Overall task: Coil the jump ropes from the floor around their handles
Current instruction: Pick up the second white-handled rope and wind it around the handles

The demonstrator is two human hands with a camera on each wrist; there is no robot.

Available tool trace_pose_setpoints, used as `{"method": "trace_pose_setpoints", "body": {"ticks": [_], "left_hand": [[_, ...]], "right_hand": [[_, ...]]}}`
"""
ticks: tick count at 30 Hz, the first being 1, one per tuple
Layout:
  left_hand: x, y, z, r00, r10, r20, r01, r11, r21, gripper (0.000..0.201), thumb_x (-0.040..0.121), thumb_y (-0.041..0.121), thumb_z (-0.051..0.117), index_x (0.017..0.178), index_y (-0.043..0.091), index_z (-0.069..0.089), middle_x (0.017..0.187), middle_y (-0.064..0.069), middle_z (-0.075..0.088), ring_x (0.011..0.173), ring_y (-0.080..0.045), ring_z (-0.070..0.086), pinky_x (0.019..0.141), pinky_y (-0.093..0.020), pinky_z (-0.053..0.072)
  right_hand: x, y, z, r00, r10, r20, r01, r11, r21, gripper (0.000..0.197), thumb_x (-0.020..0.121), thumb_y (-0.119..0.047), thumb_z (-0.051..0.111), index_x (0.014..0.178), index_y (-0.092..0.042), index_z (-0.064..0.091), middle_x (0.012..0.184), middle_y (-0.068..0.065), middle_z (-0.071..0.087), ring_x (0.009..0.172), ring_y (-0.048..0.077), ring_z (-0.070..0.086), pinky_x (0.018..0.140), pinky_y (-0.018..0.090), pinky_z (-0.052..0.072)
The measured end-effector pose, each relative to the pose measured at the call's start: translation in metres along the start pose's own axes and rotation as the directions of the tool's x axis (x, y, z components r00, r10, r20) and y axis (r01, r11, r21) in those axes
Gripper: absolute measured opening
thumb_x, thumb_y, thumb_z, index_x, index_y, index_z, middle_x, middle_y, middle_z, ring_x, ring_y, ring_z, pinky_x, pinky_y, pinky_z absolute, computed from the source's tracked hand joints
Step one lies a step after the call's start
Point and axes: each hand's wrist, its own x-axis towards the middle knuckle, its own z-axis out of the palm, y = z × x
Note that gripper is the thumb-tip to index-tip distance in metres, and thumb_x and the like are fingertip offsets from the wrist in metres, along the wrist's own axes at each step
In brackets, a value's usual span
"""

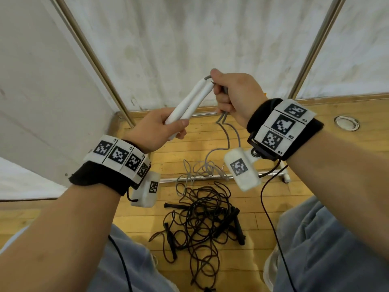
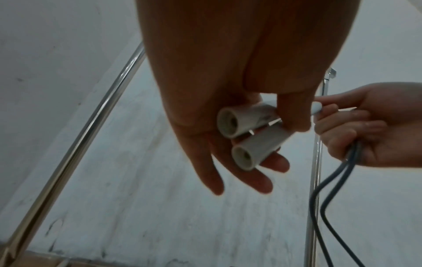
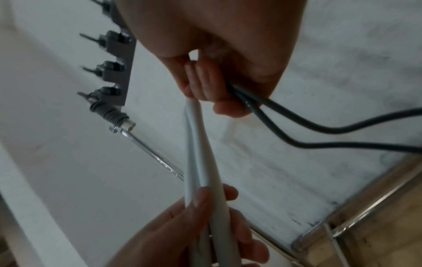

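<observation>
White handles point(image 1: 187, 106), paired at frame centre, sit gripped in my left hand point(image 1: 155, 131); my right hand point(image 1: 233, 95) clenches the doubled grey rope point(image 1: 227, 131), limp and light, best held near the handle tips.

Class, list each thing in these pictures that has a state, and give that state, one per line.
white handles: side by side, gripped by left hand
grey rope: doubled, gripped in right hand, not yet coiled
black ropes: tangled on floor
</observation>
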Motion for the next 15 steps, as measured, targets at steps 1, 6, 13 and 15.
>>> {"method": "trace_pose_setpoints", "body": {"ticks": [1, 6, 13, 15], "left_hand": [[0.001, -0.001, 0.001, 1.000, 0.001, -0.021, -0.001, 1.000, -0.022, 0.003, 0.095, 0.025, 0.058, 0.094, 0.025, 0.060, 0.077, 0.001, 0.068, 0.067, -0.007, 0.064, 0.060, -0.021, 0.052], [0.004, 0.000, 0.007, 0.989, 0.090, -0.120, -0.084, 0.995, 0.050, 0.008, 0.090, 0.029, 0.064, 0.089, 0.032, 0.056, 0.066, 0.005, 0.061, 0.052, -0.008, 0.055, 0.045, -0.025, 0.049], [0.011, 0.011, 0.005, 0.996, 0.050, -0.072, -0.064, 0.975, -0.214, 0.017, 0.092, 0.020, 0.062, 0.084, 0.005, 0.060, 0.056, 0.007, 0.055, 0.046, -0.011, 0.047, 0.041, -0.021, 0.038], [0.014, 0.015, 0.005, 0.995, 0.035, -0.096, -0.064, 0.944, -0.324, 0.021, 0.094, 0.019, 0.059, 0.097, -0.002, 0.059, 0.061, 0.003, 0.054, 0.048, -0.012, 0.046, 0.041, -0.020, 0.035]], "right_hand": [[0.001, 0.000, 0.000, 1.000, 0.020, -0.019, -0.019, 0.999, 0.049, 0.039, 0.095, -0.029, 0.051, 0.060, -0.012, 0.047, 0.041, -0.006, 0.030, 0.039, 0.013, 0.024, 0.051, 0.028, 0.032], [0.004, 0.003, 0.001, 0.989, 0.120, -0.082, -0.095, 0.961, 0.261, 0.038, 0.096, -0.032, 0.049, 0.063, -0.014, 0.044, 0.043, -0.008, 0.027, 0.037, 0.011, 0.021, 0.049, 0.024, 0.034], [0.012, 0.005, 0.004, 0.990, -0.041, -0.137, 0.052, 0.996, 0.074, 0.040, 0.100, -0.035, 0.038, 0.070, -0.013, 0.052, 0.051, -0.002, 0.044, 0.046, 0.016, 0.043, 0.057, 0.030, 0.042], [0.013, 0.008, 0.007, 0.985, -0.122, -0.120, 0.115, 0.991, -0.068, 0.037, 0.101, -0.030, 0.036, 0.072, -0.013, 0.054, 0.057, 0.001, 0.053, 0.056, 0.020, 0.052, 0.063, 0.032, 0.043]]}}
